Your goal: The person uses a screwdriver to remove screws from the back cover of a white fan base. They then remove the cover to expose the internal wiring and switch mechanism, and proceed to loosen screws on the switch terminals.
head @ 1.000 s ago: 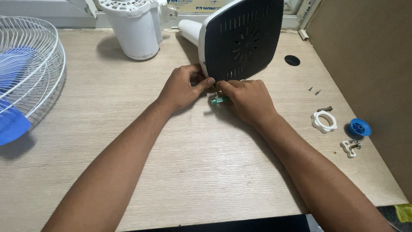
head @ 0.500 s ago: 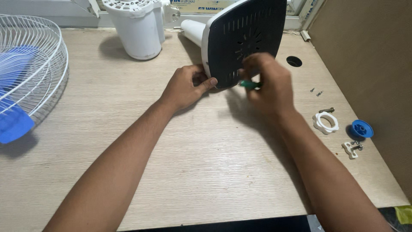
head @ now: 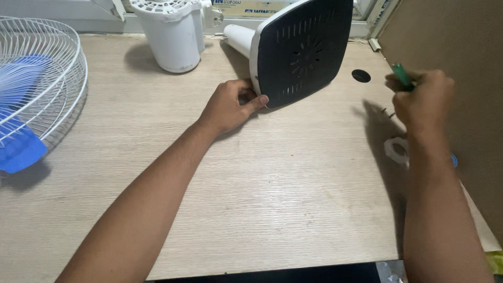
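**Steadying the fan base, screwdriver lifted aside**

From my head camera: my left hand (head: pixel 230 105) is clamped on the lower edge of the white plastic fan base with its dark slotted underside (head: pixel 298 50), which stands tilted on its rim on the pale wooden table (head: pixel 272 199). My thumb presses against the dark face and my fingers wrap behind the white rim. My right hand (head: pixel 422 99) is well apart from it, raised off to the right, closed in a fist around a green-handled screwdriver (head: pixel 402 76); only the green end shows above my knuckles.

Just below my right wrist a white plastic ring nut (head: pixel 394 149) lies on the table, partly hidden by my forearm, and a sliver of a blue part (head: pixel 454 161) peeks out beside it. Between my hands, near the far edge, is a round dark hole in the tabletop (head: pixel 360 76). Beyond my left hand stands a white cylindrical motor housing (head: pixel 170 34). Far to its left rests a white wire fan guard (head: pixel 36 78) over a blue fan blade (head: pixel 21 149).
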